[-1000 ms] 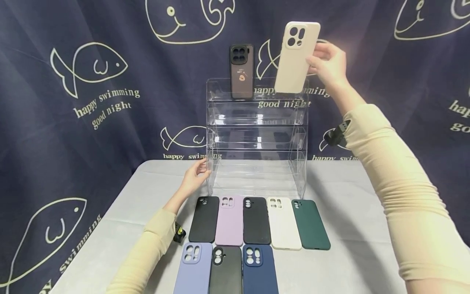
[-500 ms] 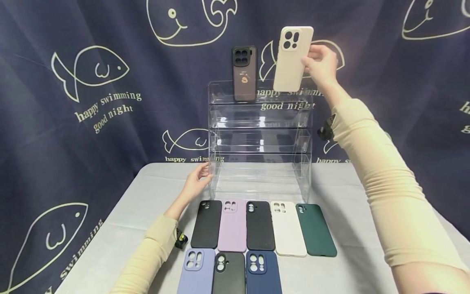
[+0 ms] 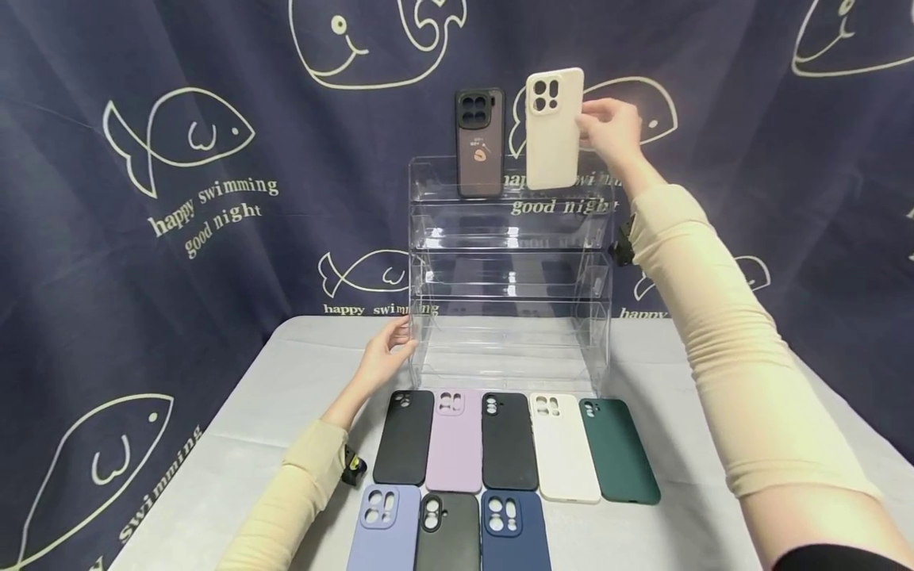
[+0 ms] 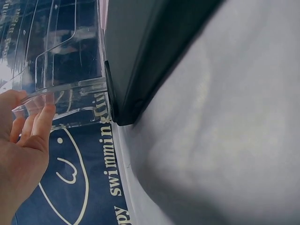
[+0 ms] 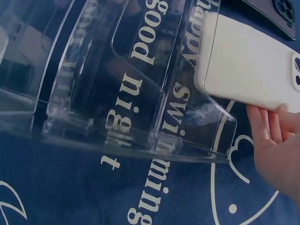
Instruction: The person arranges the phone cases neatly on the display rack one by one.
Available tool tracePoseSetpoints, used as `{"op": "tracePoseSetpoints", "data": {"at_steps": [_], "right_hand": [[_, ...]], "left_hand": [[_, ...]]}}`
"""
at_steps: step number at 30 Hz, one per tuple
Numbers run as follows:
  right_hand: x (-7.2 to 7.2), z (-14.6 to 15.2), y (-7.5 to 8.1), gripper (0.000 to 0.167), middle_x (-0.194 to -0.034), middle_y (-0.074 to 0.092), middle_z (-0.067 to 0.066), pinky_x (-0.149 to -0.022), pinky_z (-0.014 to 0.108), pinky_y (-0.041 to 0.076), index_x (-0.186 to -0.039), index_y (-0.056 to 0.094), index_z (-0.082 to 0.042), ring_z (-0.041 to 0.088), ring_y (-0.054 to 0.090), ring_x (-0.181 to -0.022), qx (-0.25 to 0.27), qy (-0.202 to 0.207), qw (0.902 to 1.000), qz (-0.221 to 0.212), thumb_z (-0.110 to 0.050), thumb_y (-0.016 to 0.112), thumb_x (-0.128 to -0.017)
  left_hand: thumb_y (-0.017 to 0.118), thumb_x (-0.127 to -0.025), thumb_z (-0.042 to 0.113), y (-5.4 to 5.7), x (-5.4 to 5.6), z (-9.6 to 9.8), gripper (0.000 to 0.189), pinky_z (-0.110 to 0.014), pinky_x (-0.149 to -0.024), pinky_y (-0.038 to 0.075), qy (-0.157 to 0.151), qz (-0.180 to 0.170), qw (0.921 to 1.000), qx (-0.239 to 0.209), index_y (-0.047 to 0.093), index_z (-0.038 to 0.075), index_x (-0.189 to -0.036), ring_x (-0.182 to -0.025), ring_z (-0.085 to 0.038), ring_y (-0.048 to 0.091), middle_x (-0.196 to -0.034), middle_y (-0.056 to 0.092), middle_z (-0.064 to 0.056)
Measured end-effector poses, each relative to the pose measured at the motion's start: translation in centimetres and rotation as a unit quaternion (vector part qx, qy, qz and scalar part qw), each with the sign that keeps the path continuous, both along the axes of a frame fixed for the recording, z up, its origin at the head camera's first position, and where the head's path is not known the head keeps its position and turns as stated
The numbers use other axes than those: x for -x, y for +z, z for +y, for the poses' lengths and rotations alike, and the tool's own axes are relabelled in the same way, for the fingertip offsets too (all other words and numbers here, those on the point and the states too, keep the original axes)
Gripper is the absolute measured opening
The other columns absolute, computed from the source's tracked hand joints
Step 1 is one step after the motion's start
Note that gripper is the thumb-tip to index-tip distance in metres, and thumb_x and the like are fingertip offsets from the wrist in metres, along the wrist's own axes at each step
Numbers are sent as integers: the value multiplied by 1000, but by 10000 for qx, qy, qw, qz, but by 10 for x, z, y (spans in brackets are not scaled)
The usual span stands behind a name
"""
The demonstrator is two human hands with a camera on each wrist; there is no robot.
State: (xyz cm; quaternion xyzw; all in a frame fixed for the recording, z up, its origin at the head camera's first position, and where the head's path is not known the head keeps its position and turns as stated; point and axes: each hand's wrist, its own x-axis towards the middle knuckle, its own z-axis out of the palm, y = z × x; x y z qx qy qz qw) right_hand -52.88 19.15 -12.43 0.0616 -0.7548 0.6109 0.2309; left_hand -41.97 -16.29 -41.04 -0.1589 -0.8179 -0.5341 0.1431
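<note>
My right hand (image 3: 612,131) pinches a cream phone case (image 3: 554,131) by its right edge, thumb in front. The case stands upright at the top tier of a clear stepped display rack (image 3: 510,373); in the right wrist view its lower end (image 5: 213,56) is behind the tier's clear front lip. Just left of it, a dark translucent phone case (image 3: 480,159) with a small print stands on the same tier. My left hand (image 3: 382,353) grips the rack's left side edge low down, fingers (image 4: 43,123) seen through the clear plastic.
In front of the rack lies a row of phone cases: black (image 3: 403,440), lilac (image 3: 454,448), another black (image 3: 509,444), white (image 3: 566,452) and green (image 3: 621,452). Nearer are periwinkle (image 3: 382,543), black (image 3: 448,547) and navy (image 3: 516,547) ones. A printed curtain (image 3: 214,47) hangs behind the table.
My right hand has brought the cream case left and down onto the rack's top tier, beside the dark case. The left hand keeps its hold on the rack; the head view has shifted slightly.
</note>
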Motion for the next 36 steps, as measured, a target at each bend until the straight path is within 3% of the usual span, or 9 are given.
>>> {"op": "tracePoseSetpoints", "data": {"at_steps": [6,13,25,30,36], "right_hand": [[2,-2,-4,42,-131,55,16,-90,24,53,-131,51,1,12,67,-98,-144,142,9978,-636,-15,58,-93],[1,-3,-4,47,-135,51,20,-92,20,52,-132,50,2,22,58,-116,-421,-43,9978,-509,-18,61,-91],[-1,-7,-10,49,-129,56,20,-86,21,54,-127,55,1,11,68,-95,-947,-438,9939,-351,-29,63,-88],[-2,-4,-13,52,-128,57,21,-87,20,54,-128,55,1,12,67,-98,-893,-362,9949,-310,-30,64,-88],[-5,-2,-12,48,-126,58,21,-86,21,54,-127,55,1,7,67,-83,-1029,-154,9939,-360,-30,60,-91]], "left_hand": [[63,-88,5,-4,-2,2,51,-44,-100,47,-126,70,9999,-41,44,-3,-135,-109,-41,58,-119,58,-29],[63,-88,5,0,-4,2,51,-43,-102,46,-93,101,9999,-60,45,-2,-134,-109,-39,58,-118,59,-28],[63,-88,5,1,-6,0,51,-42,-101,46,-73,65,9999,36,44,-3,-135,-110,-39,58,-119,58,-29],[63,-88,5,1,-6,-1,51,-42,-103,45,-76,97,9999,20,45,-2,-135,-110,-39,58,-120,58,-28],[62,-89,7,3,-7,-1,50,-42,-102,45,-69,13,10000,27,45,-1,-135,-111,-39,58,-121,58,-28]]}}
